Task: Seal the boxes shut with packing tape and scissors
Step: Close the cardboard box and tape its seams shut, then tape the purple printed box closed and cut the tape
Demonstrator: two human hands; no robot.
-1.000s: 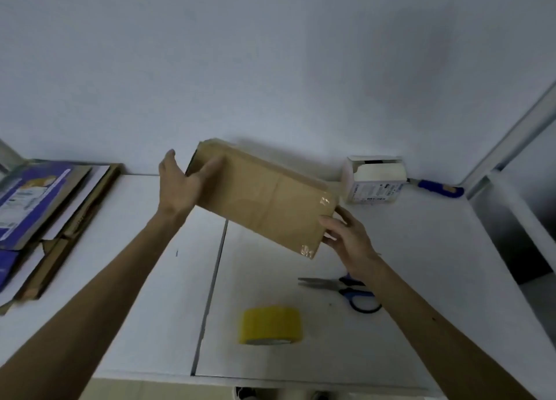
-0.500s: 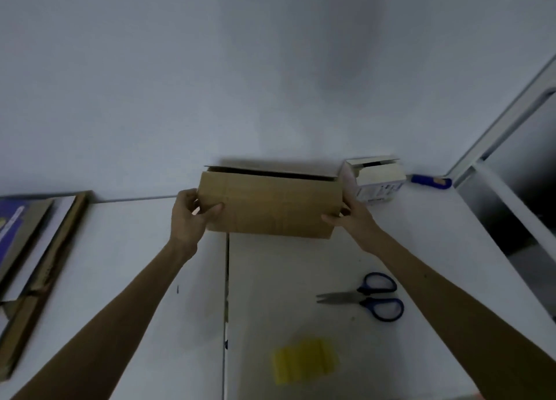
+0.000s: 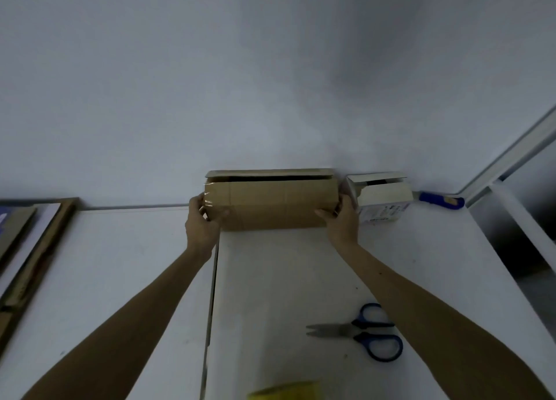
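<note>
We hold the cardboard box (image 3: 270,207) at both ends: left hand (image 3: 201,222) curled round the left end, right hand (image 3: 341,222) round the right. Box stands at the back of the worktop (image 3: 120,264), by the wall, top flap ajar. Scissors (image 3: 361,332) lie nearer us, blades shut. Yellow tape roll (image 3: 285,392) at the bottom edge. Small white box (image 3: 380,198) just right of the cardboard one.

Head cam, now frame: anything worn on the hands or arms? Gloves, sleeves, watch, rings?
Nothing worn shows: left hand and right hand have no gloves or rings visible. Both left forearm and right forearm are bare to the frame edge, no sleeves, watch or bands.
</note>
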